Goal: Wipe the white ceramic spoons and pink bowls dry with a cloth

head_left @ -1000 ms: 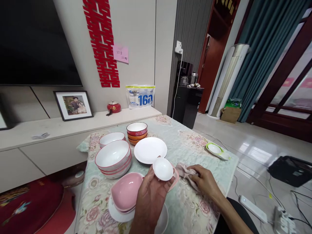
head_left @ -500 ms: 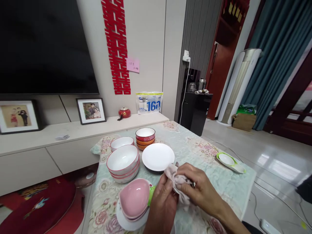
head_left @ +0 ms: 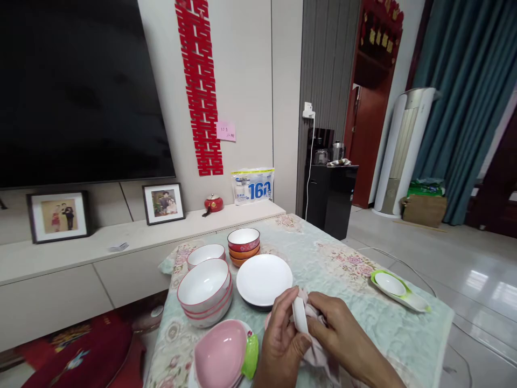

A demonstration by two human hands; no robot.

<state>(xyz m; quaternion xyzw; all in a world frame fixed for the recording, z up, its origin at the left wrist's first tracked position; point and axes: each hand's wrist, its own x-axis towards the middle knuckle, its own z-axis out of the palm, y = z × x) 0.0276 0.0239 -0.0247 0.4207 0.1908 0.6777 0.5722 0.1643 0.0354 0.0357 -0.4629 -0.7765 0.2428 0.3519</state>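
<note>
My left hand is closed round a small white dish, seen nearly edge-on, so its full shape is hidden. A pale pink cloth is bunched in my right hand and pressed against the dish's right side. Left of my hands sits a pink peach-shaped bowl with a green leaf handle, on a white plate. Just beyond them is a round white plate, with a dark rim showing beneath it.
Stacked white bowls with red rims stand at the left of the cloth-covered table, near red and orange bowls. A green-edged leaf-shaped dish lies near the right edge. Behind is a cabinet with framed photos.
My hands have turned the small dish, so its white side shows clear of the cloth. The cloth hangs lower on the right. My view has tilted up slightly.
</note>
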